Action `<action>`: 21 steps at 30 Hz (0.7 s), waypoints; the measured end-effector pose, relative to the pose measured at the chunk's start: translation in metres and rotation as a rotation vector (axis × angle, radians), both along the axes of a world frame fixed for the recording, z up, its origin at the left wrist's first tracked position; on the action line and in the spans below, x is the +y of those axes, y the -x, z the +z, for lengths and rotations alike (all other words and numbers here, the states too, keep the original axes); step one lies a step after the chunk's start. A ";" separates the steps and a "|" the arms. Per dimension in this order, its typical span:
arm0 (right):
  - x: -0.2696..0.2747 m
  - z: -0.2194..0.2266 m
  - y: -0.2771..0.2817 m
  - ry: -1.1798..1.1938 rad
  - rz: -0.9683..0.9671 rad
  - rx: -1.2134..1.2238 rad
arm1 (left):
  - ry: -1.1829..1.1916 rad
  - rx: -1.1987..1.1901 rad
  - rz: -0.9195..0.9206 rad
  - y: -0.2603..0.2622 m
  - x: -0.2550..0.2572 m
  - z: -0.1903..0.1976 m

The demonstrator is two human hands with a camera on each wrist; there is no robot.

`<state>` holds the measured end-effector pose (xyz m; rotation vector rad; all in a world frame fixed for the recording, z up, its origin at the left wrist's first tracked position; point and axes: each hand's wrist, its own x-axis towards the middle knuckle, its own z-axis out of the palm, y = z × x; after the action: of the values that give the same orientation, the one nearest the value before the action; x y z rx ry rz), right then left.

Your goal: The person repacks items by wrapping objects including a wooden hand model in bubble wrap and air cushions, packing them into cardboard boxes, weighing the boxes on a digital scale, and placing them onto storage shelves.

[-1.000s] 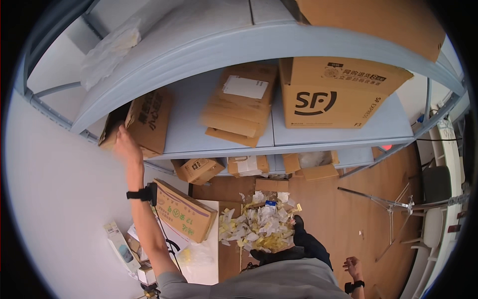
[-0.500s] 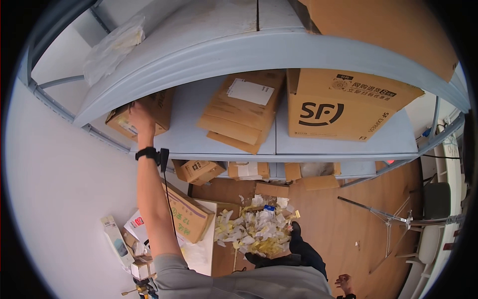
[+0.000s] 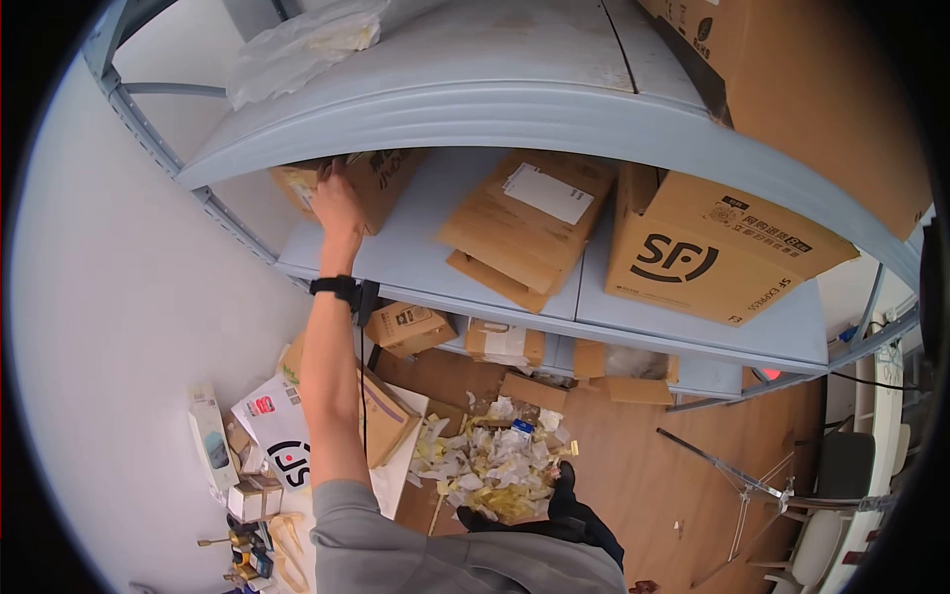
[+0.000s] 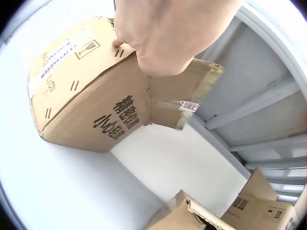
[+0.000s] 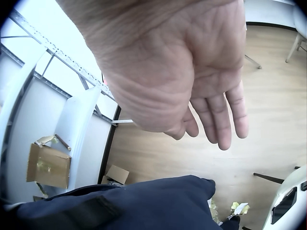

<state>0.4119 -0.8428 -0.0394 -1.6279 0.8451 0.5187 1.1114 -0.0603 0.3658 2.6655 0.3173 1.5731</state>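
High on the left, the left hand [image 3: 337, 201] grips the top edge of a brown carton [image 3: 384, 186] standing on the shelf. In the left wrist view the hand [image 4: 168, 36] covers that edge, its fingertips mostly hidden; the carton [image 4: 76, 67] is tilted, with dark printing and a taped flap hanging off its side. The right hand [image 5: 177, 72] hangs low beside the body, palm showing, fingers loosely extended and holding nothing.
Flat brown packages [image 3: 529, 233] and a large SF box [image 3: 712, 247] share the shelf [image 3: 435, 267]. Smaller boxes [image 3: 408, 328] stand on a lower shelf. Paper scraps [image 3: 500, 455] litter the floor near the feet; a tripod [image 3: 742, 480] stands at right.
The left hand has shifted its hold along the carton, which has turned and sits farther back on the shelf. The head view has swung left, and the right arm has nearly left it.
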 end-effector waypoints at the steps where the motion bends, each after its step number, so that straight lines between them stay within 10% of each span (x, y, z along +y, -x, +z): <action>1: -0.002 0.002 0.004 0.004 0.005 -0.006 | -0.011 0.011 0.015 -0.004 0.000 0.000; 10: 0.020 -0.012 0.031 0.006 -0.027 -0.094 | -0.124 0.085 0.160 0.016 -0.055 0.027; 17: -0.024 -0.070 0.088 0.006 -0.019 -0.132 | 0.004 0.313 0.146 -0.035 0.008 0.011; 21: 0.008 0.001 0.038 -0.027 0.049 0.043 | 0.064 0.397 0.132 -0.043 0.016 0.019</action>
<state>0.3743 -0.8347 -0.0381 -1.6204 0.8285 0.5992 1.1545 -0.0448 0.3844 2.9432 0.5528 1.0225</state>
